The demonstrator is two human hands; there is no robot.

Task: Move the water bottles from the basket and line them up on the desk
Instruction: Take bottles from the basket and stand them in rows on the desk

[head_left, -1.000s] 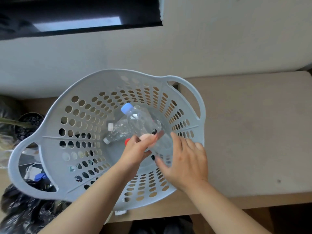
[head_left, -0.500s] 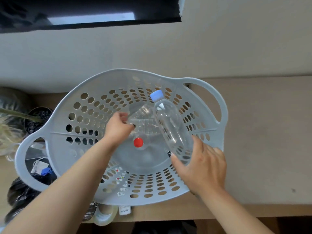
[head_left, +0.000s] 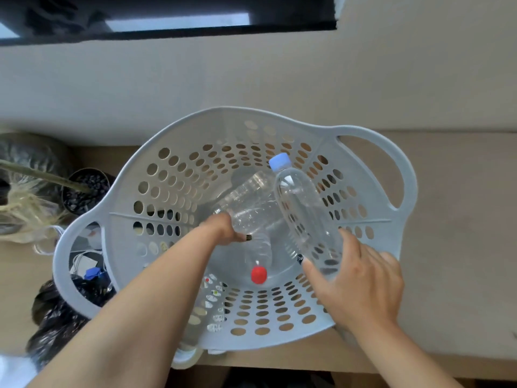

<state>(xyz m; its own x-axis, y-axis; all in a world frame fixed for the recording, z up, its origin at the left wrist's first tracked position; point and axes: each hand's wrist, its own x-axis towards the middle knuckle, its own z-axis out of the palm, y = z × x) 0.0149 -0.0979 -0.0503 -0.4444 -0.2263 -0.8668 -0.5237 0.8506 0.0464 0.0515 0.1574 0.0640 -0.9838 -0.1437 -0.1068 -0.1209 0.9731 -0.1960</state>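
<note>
The right hand (head_left: 361,278) was wrapped round the base of the blue-capped bottle (head_left: 302,208). The left hand (head_left: 223,229) gripped a clear bottle (head_left: 251,203) just beyond it. Both were judged light and slippery (mid-body grip advised).

Left hand (head_left: 223,228) now grips ribbed bottle (head_left: 251,205).

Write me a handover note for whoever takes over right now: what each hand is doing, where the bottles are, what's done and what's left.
Left hand: deep in the basket, gripping a clear bottle that lies across the bottom.
Right hand: holding the blue-capped bottle by its base, cap pointing away, the bottle tilted over the basket's right side.
A red-capped bottle lies on the basket bottom, partly under the others.
Done: nothing yet; no bottle stands on the desk.
Left: lift out all three visible bottles and line them up on the desk to the right of the basket.
</note>
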